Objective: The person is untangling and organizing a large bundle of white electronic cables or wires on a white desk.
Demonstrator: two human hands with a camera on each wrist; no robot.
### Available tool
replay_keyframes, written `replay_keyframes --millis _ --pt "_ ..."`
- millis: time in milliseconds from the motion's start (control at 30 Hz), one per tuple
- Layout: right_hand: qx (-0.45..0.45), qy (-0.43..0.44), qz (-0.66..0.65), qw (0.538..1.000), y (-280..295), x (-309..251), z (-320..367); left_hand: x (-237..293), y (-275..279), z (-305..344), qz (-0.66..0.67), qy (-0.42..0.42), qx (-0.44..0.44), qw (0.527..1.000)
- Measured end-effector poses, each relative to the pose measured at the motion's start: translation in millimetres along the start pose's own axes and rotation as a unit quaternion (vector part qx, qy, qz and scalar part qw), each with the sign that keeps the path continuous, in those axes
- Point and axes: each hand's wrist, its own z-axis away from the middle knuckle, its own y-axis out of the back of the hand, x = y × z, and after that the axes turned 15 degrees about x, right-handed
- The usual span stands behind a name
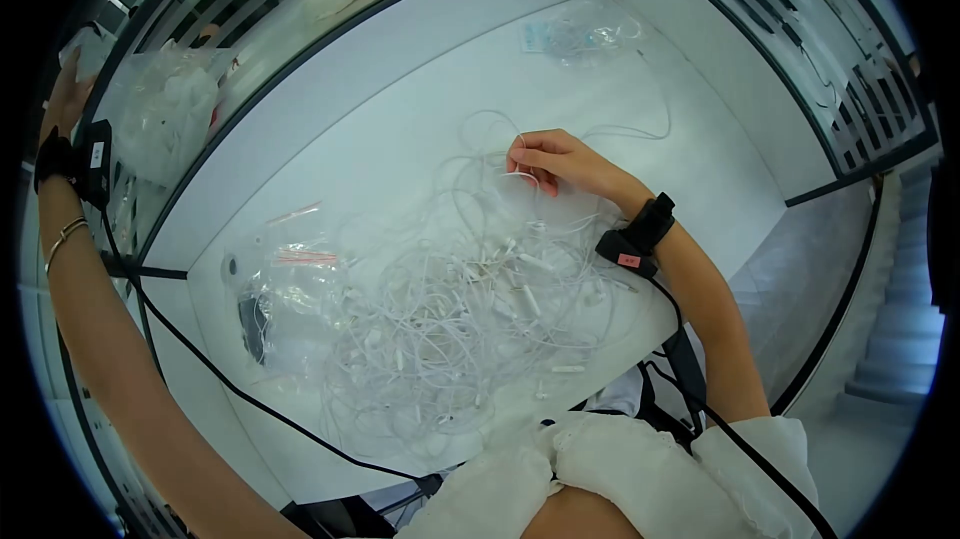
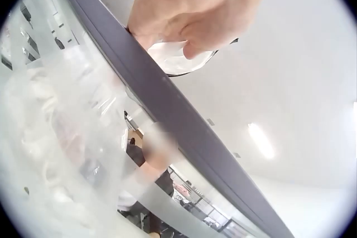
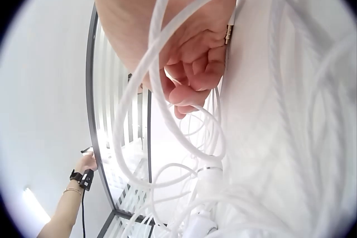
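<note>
"Where is the white cable (image 1: 522, 175)?"

"Just beyond the far edge of the tangle of white cords (image 1: 430, 324) on the table (image 1: 440, 89). The right hand (image 1: 565, 161) has its fingers (image 3: 206, 73) curled, pinching it."

"What could go wrong there?"

"A snag, I'd judge. Loops cross close around that hand, so a pull could tighten a knot or drag neighbouring cords along. A hard tug might also strain the gold-tipped plug (image 3: 229, 34) beside the palm, if it belongs to this cable."

"Does it?"

"I can't tell. The hand hides any join, and the strands overlap."

"And the bags?"

"The left clear bag (image 1: 295, 284) lies beside the tangle, so a trailing loop could catch it. One cord runs toward the far clear bag (image 1: 572, 36). Glare obscures the contents of both."

"The left hand (image 1: 68, 99)?"

"At the far left, by the partition's dark top rail (image 2: 167, 101). Something white with a dark rim (image 2: 167, 56) shows between its fingers, partly covered; whether they grip it, I can't tell."
</note>
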Motion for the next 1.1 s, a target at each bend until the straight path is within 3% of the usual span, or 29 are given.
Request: replay_keyframes --millis 33,100,133,767,1100 --pt "0.002 0.000 0.005 1.000 0 -2 1 -9 13 -15 -0.096 -0.129 -0.014 0.987" --pt "0.002 -0.002 0.005 1.000 -2 -3 1 -18 33 -32 -0.198 -0.258 0.020 0.946" --pt "0.003 -0.004 0.002 1.000 -2 -2 0 -14 30 -29 -0.225 -0.281 0.039 0.932" --pt "0.005 0.008 0.013 1.000 -2 -1 2 -27 -30 58 -0.211 -0.402 0.199 0.869" --pt "0.004 0.001 0.034 0.999 -2 -1 -3 -24 -45 149 -0.129 -0.541 0.313 0.770"
